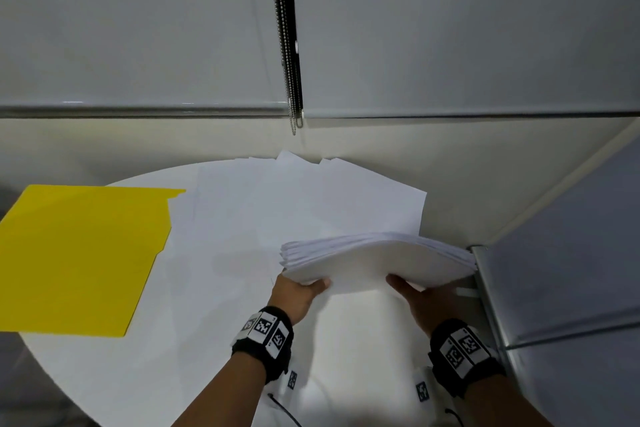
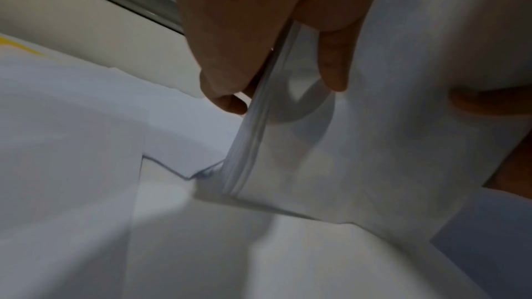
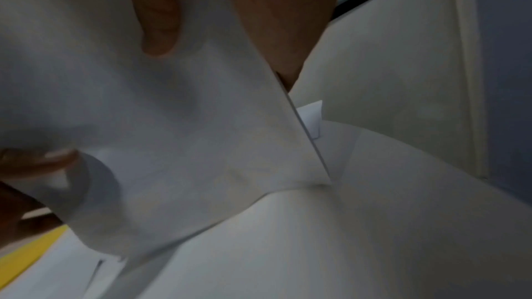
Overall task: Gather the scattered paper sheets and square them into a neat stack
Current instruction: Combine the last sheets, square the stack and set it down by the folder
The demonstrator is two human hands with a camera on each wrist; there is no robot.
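A flat yellow paper folder [image 1: 83, 256] lies at the left of the round white worktop [image 1: 194, 340], with loose white paper sheets [image 1: 311, 198] fanned toward the far rim. Nearer, the left hand [image 1: 298, 295] and right hand [image 1: 420, 302] each grip an end of the thick white paper bundle [image 1: 377, 260], held up, uneven. To square it well, loosen both grips and tap its lower edge on the bare worktop in front, clear of the grey cabinet [image 1: 568, 270] close at right.

White paper stack [image 1: 377, 262], bowed, upright on its edge, perhaps touching loose sheets [image 1: 311, 198] fanned flat behind.
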